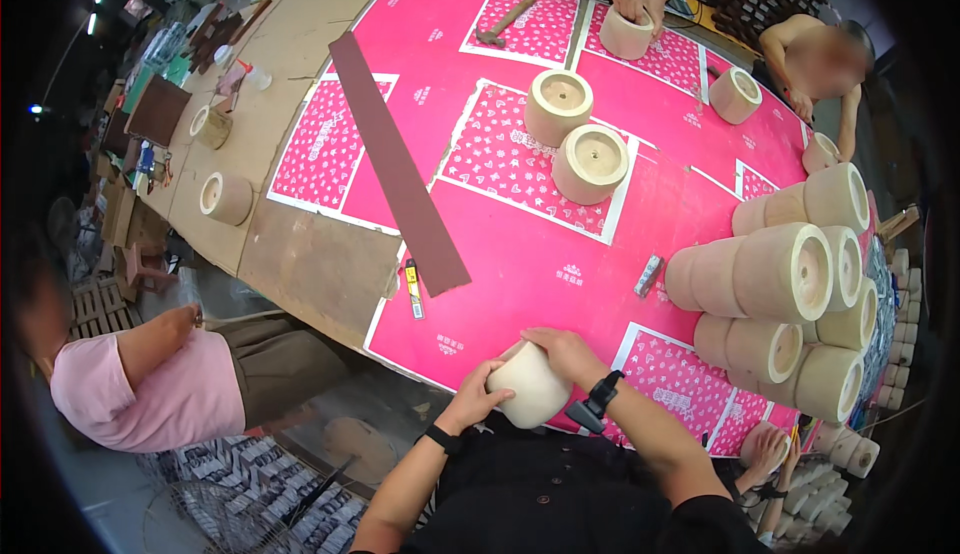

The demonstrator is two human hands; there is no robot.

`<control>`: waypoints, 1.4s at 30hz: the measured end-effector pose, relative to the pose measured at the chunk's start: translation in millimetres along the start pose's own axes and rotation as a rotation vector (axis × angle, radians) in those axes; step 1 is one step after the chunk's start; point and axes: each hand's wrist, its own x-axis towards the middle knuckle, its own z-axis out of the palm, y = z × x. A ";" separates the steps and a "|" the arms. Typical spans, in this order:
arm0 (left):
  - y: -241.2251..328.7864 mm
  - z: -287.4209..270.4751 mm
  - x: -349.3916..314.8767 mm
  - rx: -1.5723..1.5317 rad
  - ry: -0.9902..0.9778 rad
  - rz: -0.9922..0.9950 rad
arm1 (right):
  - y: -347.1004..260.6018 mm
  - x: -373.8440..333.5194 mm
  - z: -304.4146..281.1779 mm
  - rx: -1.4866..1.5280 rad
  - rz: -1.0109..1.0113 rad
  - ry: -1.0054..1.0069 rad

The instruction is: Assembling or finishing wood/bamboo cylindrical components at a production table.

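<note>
At the table's near edge I hold a pale, rounded wooden block tilted close to my body. My left hand is closed round its left side, with the thumb lying across the near face. From the far right side, my right hand curls over the block's upper edge. A dark grey flat thing shows beneath my right wrist; I cannot make out its kind. Left of the block, a yellow and black utility knife lies near the end of a long brown strip.
Stacked wooden cylinders crowd the right side. Two recessed ones stand mid-table on the pink covering. A small wrapped item and a hammer lie farther off. Co-workers handle blocks across the table and at lower right; another person stands left.
</note>
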 end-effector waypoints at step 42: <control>15.4 -3.6 16.3 -0.935 0.274 -0.054 | -5.1 -29.8 -1.9 1.099 0.759 0.512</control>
